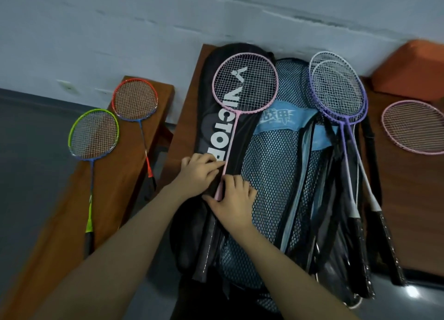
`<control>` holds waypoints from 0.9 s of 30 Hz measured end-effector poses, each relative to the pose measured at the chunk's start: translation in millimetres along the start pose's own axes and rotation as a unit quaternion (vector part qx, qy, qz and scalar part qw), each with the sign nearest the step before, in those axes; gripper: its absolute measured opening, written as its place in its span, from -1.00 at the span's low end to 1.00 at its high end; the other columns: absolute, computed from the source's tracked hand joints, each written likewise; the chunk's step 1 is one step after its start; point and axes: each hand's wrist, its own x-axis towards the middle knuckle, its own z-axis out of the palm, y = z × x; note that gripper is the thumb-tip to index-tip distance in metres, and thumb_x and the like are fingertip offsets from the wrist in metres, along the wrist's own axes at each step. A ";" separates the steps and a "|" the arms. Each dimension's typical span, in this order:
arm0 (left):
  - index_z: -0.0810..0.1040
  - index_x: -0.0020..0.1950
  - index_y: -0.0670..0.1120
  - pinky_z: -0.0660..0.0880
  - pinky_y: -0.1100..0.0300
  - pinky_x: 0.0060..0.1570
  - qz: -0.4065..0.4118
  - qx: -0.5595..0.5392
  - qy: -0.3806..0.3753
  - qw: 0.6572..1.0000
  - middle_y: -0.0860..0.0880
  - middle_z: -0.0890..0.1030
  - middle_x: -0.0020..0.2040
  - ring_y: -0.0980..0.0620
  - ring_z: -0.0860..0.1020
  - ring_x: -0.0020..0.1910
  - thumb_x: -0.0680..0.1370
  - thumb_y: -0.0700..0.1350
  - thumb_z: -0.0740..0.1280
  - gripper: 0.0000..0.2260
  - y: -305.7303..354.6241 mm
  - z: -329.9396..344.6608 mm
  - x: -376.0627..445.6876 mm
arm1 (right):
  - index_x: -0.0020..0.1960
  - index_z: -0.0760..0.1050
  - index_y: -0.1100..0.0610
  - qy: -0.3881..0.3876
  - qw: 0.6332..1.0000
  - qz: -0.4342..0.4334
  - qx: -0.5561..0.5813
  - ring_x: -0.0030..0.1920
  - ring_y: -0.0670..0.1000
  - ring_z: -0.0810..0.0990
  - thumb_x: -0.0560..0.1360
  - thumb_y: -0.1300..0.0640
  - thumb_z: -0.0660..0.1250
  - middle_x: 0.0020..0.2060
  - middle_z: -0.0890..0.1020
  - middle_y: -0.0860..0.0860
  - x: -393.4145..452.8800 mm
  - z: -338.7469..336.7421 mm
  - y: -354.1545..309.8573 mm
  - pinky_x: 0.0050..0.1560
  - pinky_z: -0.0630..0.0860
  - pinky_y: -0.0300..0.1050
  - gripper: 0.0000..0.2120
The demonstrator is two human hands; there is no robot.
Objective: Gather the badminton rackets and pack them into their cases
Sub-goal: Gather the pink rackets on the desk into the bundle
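Running far-to-near, the pink-framed badminton racket (242,98) lies on the black Victor case (216,132). Both hands meet at its shaft's near end: left hand (199,173) fingers flat on the case, right hand (230,199) fingers curled at the handle.

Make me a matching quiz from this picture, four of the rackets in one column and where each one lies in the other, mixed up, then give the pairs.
1. green-framed racket
2. red-framed racket
3. pink-framed racket with its shaft under both hands
4. two purple-framed rackets

A. on the black VICTOR case
B. left bench, nearer the person
C. right of the blue mesh case
D. left bench, nearer the wall

Pairs: 1-B, 2-D, 3-A, 4-C
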 end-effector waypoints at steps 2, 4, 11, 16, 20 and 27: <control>0.50 0.26 0.12 0.16 0.06 0.06 0.029 0.007 0.023 0.999 0.05 0.52 0.16 -0.05 0.40 0.17 0.43 0.18 -0.09 -0.46 -3.8 2.4 1.2 | 0.16 0.45 0.09 0.001 1.000 -0.004 -0.004 0.09 0.11 0.47 0.28 -0.18 0.43 0.04 0.53 0.01 0.0 1.4 1.0 0.13 0.29 0.06 -0.44; 0.54 0.23 0.07 0.18 0.06 0.02 0.046 0.007 0.048 0.998 0.02 0.56 0.13 -0.09 0.46 0.13 0.46 0.15 -0.03 -0.51 -4.1 3.1 4.0 | 0.23 0.40 0.07 -0.008 1.000 -0.002 0.010 0.15 0.07 0.42 0.34 -0.15 0.39 0.10 0.50 -0.02 0.8 -1.6 6.8 0.17 0.19 0.00 -0.45; 0.36 0.38 0.05 0.13 0.12 0.12 0.059 -0.013 0.014 0.998 0.05 0.46 0.24 0.01 0.36 0.24 0.54 0.18 0.05 -0.54 19.4 7.2 34.6 | 0.32 0.34 0.09 0.009 0.998 0.020 0.055 0.14 0.01 0.45 0.41 -0.05 0.38 0.16 0.48 -0.03 -11.1 -7.8 28.3 0.10 0.16 -0.13 -0.46; 0.33 0.40 0.00 0.16 0.09 0.20 0.047 -0.044 0.031 0.997 0.00 0.47 0.25 -0.02 0.37 0.26 0.55 0.05 0.25 -0.57 38.2 14.4 53.4 | 0.12 0.50 0.15 0.009 0.984 0.092 0.152 -0.06 0.01 0.51 0.39 0.14 0.39 -0.06 0.56 0.00 -1.9 -19.8 37.1 0.10 0.40 0.00 -0.69; 0.38 0.37 -0.10 0.34 0.00 0.25 0.029 -0.189 0.058 0.980 -0.09 0.50 0.20 -0.02 0.50 0.13 0.50 -0.04 0.35 -0.54 63.6 12.1 63.7 | 0.02 0.56 0.16 0.062 0.979 0.063 0.185 -0.23 0.00 0.49 0.36 0.21 0.37 -0.23 0.52 -0.04 1.0 -40.0 52.3 -0.11 0.48 0.14 -0.76; 0.35 0.39 -0.03 0.49 0.46 -0.12 0.003 -0.375 0.113 0.920 -0.04 0.55 0.04 0.22 0.54 -0.17 0.47 -0.18 0.39 -0.49 131.9 -4.5 71.5 | -0.01 0.55 0.12 0.125 0.976 -0.004 0.181 -0.26 -0.10 0.47 0.35 0.13 0.31 -0.25 0.50 -0.11 -9.2 -86.0 87.1 -0.24 0.47 0.03 -0.77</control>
